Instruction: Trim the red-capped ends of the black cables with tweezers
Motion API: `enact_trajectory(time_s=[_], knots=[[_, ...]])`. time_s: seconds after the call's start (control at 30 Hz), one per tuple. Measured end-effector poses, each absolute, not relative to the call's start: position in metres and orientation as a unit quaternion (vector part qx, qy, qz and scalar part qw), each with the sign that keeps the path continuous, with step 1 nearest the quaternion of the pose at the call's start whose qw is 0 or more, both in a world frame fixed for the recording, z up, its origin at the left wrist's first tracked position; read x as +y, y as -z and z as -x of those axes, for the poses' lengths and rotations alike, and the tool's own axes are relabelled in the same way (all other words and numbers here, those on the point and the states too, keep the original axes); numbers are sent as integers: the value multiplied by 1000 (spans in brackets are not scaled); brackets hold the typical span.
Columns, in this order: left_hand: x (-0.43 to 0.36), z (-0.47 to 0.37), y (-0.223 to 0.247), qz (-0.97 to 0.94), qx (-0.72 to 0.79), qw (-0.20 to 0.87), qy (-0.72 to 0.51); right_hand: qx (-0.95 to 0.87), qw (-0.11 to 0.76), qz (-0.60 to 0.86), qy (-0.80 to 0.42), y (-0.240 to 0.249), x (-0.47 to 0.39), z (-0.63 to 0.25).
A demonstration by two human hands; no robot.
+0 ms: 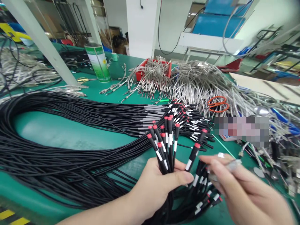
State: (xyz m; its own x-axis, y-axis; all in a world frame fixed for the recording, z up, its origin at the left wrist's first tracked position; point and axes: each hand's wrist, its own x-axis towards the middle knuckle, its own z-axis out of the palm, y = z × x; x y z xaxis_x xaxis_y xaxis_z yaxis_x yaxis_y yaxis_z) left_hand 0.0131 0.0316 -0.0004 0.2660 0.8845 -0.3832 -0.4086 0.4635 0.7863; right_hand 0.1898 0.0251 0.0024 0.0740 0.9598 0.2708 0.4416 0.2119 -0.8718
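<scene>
My left hand point(156, 187) is wrapped round a bundle of black cables point(167, 147), whose red-capped ends with white sleeves fan upward. Two more red-tipped ends point(194, 153) lean right beside the left thumb. Just to the right, my right hand point(243, 187) is closed with thumb and fingers together, partly blurred. Some greyish-white material shows at its fingers, but I cannot make out what it is or what they grip. More black cable ends point(201, 203) with white sleeves and red tips hang below, between the hands.
A long loop of black cables point(70, 150) covers the left of the green table point(51, 128). Grey-white cables fill a red bin point(138, 76) and form a pile point(199, 78) behind. Orange-handled scissors point(217, 104) lie on the pile. A green-white can point(98, 64) stands near a post.
</scene>
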Motion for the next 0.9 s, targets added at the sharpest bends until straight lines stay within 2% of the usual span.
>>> enact_trajectory(time_s=[0.1,0.27,0.4,0.53,0.7,0.8,0.9], knots=[[32,-13,-2,-303,396,756,-424,-623,450,578,-274,-7,31,-178],[33,-11,-3,-206,364,761,-495,-649,447,557,-262,-17,34,-166],[34,-10,-2,-169,300,808,-478,-694,404,525,-284,-18,31,-165],[35,-9,-4,-196,304,804,-472,-759,327,457,-329,-17,28,-167],[37,-8,-6,-209,294,806,-468,-753,310,455,-362,-16,30,-169],[37,-8,-8,-187,310,802,-476,-697,341,486,-402,-15,29,-173],[36,-8,-9,-168,317,809,-467,-627,445,514,-382,-14,27,-177]])
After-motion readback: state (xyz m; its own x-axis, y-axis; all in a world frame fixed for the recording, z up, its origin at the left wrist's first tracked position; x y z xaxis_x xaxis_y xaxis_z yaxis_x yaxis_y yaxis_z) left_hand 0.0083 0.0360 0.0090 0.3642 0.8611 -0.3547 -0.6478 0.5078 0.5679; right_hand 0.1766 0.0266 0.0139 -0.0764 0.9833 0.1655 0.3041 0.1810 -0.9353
